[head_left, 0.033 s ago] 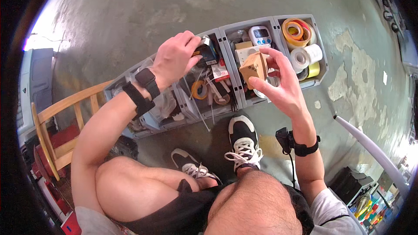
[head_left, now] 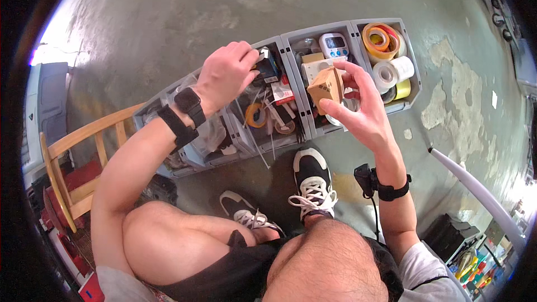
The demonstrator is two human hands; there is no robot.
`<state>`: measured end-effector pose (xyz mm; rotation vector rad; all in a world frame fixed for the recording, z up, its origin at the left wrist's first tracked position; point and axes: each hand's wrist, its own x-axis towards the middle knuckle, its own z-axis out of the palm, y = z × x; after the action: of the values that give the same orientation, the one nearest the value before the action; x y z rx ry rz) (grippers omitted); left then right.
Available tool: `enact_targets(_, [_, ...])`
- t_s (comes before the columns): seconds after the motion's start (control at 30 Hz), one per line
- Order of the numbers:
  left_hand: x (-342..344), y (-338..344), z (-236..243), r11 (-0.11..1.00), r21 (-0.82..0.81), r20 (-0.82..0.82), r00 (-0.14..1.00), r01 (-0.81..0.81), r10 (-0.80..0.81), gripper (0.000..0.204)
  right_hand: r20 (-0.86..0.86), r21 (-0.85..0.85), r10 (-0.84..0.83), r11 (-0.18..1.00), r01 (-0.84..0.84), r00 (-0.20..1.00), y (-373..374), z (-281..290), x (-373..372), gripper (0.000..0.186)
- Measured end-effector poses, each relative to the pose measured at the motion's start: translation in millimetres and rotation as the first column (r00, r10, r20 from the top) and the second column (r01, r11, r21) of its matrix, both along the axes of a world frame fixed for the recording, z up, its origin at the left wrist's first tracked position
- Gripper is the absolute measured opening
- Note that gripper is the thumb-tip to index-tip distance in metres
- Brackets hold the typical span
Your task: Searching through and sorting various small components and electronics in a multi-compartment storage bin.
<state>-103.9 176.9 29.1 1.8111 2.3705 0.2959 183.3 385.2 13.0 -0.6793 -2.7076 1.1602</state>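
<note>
My left hand (head_left: 228, 71), wearing wristbands, has curled fingers on a small dark box (head_left: 268, 68) at the top of a middle bin compartment, fingertips partly hidden. My right hand (head_left: 361, 103) grips a small brown cardboard box (head_left: 325, 88) between thumb and fingers, over the adjoining compartment, which holds a white device with a screen (head_left: 334, 45) and other packages. Beneath the dark box lie a red-and-white package (head_left: 282, 93), a yellow tape roll (head_left: 255, 115) and assorted loose items. The grey divided bins (head_left: 309, 128) sit on the floor before me.
The rightmost compartment holds several tape rolls (head_left: 393, 74). A wooden chair (head_left: 78, 148) stands left, a pale curved tube (head_left: 478, 187) slants at right, and a black case (head_left: 450, 235) sits lower right. My feet in black-and-white shoes (head_left: 313, 184) are just before the bins.
My left hand's fingers have shifted very slightly at the dark box. The right hand and cardboard box look the same.
</note>
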Motion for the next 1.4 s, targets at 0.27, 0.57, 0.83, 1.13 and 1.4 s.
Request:
enact_targets(0.27, [-9, -4, -10, 0.999, -0.003, -0.074, 0.997, 0.037, -0.037, 0.059, 0.015, -0.042, -0.011, 0.999, 0.012, 1.000, -5, -5, -3, 0.039])
enact_targets(0.57, [2, -12, -12, 0.997, 0.003, -0.168, 0.983, 0.077, -0.075, 0.064, 0.019, -0.078, -0.021, 0.997, 0.022, 1.000, -13, -3, -3, 0.037])
enact_targets(0.83, [32, 6, -17, 0.995, 0.004, -0.250, 0.963, 0.103, -0.098, 0.068, 0.025, -0.110, -0.019, 0.994, 0.022, 0.999, -6, -7, -3, 0.036])
enact_targets(1.13, [22, -2, -19, 0.989, 0.016, -0.295, 0.946, 0.145, -0.134, 0.067, 0.032, -0.142, -0.049, 0.988, 0.053, 0.998, -9, -6, 1, 0.035])
enact_targets(1.4, [13, 4, -19, 0.991, 0.051, -0.234, 0.966, 0.122, -0.107, 0.053, 0.038, -0.175, -0.051, 0.983, 0.057, 0.998, -9, -8, -3, 0.034])
